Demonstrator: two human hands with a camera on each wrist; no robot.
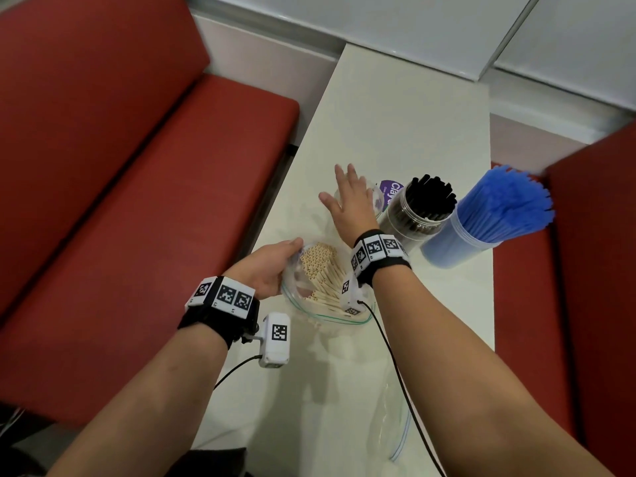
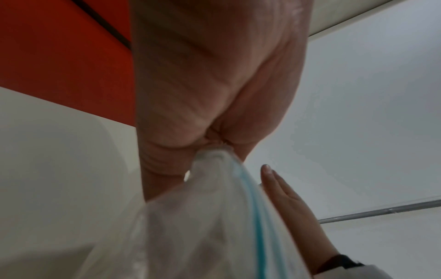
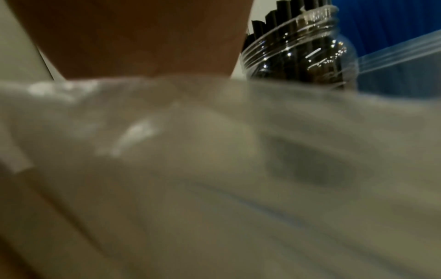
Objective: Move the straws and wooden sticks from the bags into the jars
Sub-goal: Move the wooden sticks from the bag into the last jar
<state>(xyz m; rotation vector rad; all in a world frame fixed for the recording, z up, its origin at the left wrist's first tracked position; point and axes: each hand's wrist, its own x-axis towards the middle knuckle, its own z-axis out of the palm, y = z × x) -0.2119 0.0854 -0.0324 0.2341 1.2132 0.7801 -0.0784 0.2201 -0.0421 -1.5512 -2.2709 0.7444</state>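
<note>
A clear zip bag (image 1: 303,287) of pale paper straws (image 1: 318,266) sits near the left edge of the white table (image 1: 395,115), its mouth open and turned upward so the round straw ends show. The left hand (image 1: 265,270) is at the bag's left side, and the left wrist view shows its fingers (image 2: 181,90) pinching the bag's rim (image 2: 214,156), with the blue-green zip strip running down from the pinch. The left forearm comes in from the near-left, wrist bent slightly toward the bag.

Just beyond the bag, farther from the person, stands a clear empty jar (image 1: 373,197). The right hand (image 1: 351,204) is stretched out flat above the bag's far side and over this jar, fingers straight and spread, holding nothing; whether it touches the jar cannot be told. Its forearm crosses over the bag's right side.

To the right of the empty jar is a clear jar of black straws (image 1: 420,208), also seen in the right wrist view (image 3: 298,51), and right of that a container of blue straws (image 1: 488,215) leaning rightward. A purple lid (image 1: 390,191) lies behind the empty jar. An empty zip bag (image 1: 395,425) lies flat on the table nearer the person than the straw bag. Red bench seats (image 1: 137,166) flank the table on both sides.
</note>
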